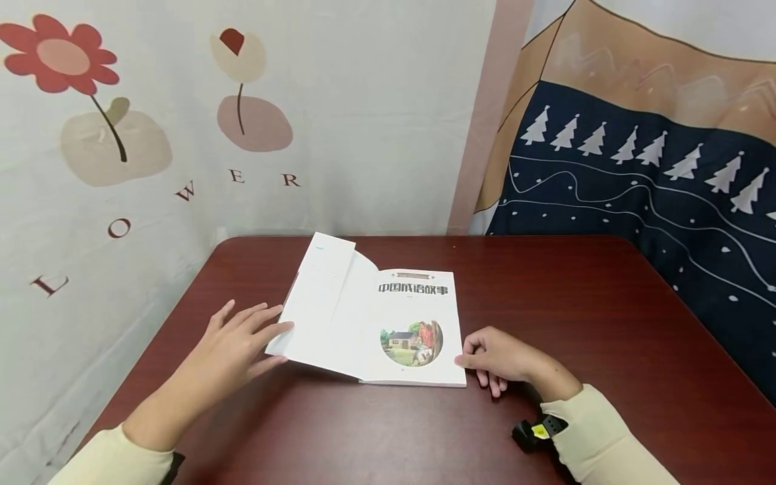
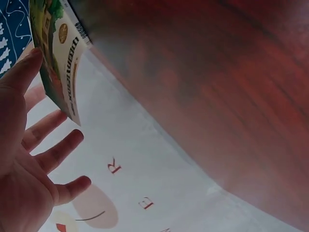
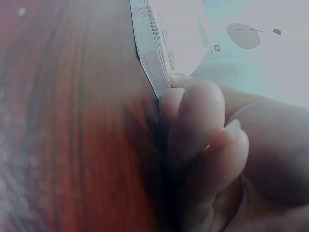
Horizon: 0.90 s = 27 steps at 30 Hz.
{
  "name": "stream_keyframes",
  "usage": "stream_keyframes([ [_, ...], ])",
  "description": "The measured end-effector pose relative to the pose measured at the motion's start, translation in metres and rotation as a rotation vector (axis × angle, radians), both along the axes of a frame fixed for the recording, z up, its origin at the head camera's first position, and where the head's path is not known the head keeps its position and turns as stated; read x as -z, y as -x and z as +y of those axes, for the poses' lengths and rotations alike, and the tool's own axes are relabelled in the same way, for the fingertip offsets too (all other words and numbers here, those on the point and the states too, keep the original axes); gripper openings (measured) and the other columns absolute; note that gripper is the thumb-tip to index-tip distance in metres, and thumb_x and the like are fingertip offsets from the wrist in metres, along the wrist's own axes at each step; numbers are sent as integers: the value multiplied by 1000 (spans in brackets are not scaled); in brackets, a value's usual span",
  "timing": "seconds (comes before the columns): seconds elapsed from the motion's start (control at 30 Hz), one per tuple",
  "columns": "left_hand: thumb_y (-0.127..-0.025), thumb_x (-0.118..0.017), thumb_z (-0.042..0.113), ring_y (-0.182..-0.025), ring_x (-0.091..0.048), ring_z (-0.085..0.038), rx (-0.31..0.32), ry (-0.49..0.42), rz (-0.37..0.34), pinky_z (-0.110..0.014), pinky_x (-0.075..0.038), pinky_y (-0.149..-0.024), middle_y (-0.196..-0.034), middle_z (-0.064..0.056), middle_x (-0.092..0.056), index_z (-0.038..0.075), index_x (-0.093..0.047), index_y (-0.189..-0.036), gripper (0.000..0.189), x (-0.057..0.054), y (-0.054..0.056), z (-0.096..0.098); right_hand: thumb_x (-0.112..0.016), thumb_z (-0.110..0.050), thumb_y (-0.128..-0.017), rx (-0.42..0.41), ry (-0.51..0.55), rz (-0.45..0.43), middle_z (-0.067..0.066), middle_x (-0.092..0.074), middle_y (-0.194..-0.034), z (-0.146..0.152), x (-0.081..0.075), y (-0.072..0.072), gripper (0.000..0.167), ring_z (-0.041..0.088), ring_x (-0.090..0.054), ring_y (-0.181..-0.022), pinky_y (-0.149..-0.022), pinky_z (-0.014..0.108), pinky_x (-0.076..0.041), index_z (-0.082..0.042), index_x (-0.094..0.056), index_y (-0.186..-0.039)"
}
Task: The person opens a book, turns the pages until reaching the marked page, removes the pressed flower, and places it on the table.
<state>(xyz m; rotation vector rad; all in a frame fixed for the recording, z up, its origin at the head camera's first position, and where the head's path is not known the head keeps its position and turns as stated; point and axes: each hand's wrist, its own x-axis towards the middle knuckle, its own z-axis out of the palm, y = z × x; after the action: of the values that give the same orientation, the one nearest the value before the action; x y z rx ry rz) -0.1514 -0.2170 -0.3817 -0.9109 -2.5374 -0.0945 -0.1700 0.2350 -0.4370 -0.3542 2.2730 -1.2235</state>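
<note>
Atop the glossy wood-grained table point(image 1: 545, 303), hands point(image 1: 239, 343) point(image 1: 503, 357) touch a white-paged book point(image 1: 366, 323).

The bench point(image 1: 564, 296) is dark reddish brown, with a soft sheen and streaks of wood grain along its top. Its far corners are rounded. Around the middle of it lies a book point(image 1: 418, 308), opened. The thick block of leaves point(image 3: 152, 53) rests flat on the bench, printed page facing up, while the cover point(image 2: 60, 58) on the left tilts up off the surface.
</note>
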Motion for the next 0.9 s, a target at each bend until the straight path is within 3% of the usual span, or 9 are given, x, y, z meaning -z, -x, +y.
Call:
stream_keyframes([
  [0.27, -69, -90, 29, -120, -60, -34, -17, 54, -25, -72, -26, -109, -126, -9, -67, 19, -69, -120, 56, 12, -1, -2, -67, -28, -96, -1, 8, -7, 3, -57, -51, 0, 0, 0, 30, 11, -56, -35, -35, 26, -45, -3, -61, -79],
  [0.5, -74, -88, 25, -114, -65, -29, -46, 139, -144, -65, -40, -105, -123, -8, -68, 17, -70, -119, 49, 21, -3, 6, -68, -29, -95, -6, 3, 2, 3, -57, -51, 0, 0, 1, 31, 11, -56, -35, -35, 26, -45, -3, -61, -79],
  [0.67, -81, -83, 24, -111, -66, -31, -23, 144, -245, -56, -51, -93, -123, -10, -69, 14, -70, -120, 42, 25, -1, 22, -68, -28, -95, -9, 9, -15, 3, -57, -51, 1, 0, 0, 30, 11, -56, -35, -35, 26, -45, -3, -62, -80],
  [0.9, -88, -75, 29, -114, -66, -32, 13, 106, -296, -54, -53, -90, -128, -12, -67, 12, -67, -125, 42, 25, 5, 58, -68, -28, -95, -10, 12, -1, 3, -57, -51, 0, 1, 1, 30, 10, -56, -34, -35, 25, -45, -3, -62, -79],
])
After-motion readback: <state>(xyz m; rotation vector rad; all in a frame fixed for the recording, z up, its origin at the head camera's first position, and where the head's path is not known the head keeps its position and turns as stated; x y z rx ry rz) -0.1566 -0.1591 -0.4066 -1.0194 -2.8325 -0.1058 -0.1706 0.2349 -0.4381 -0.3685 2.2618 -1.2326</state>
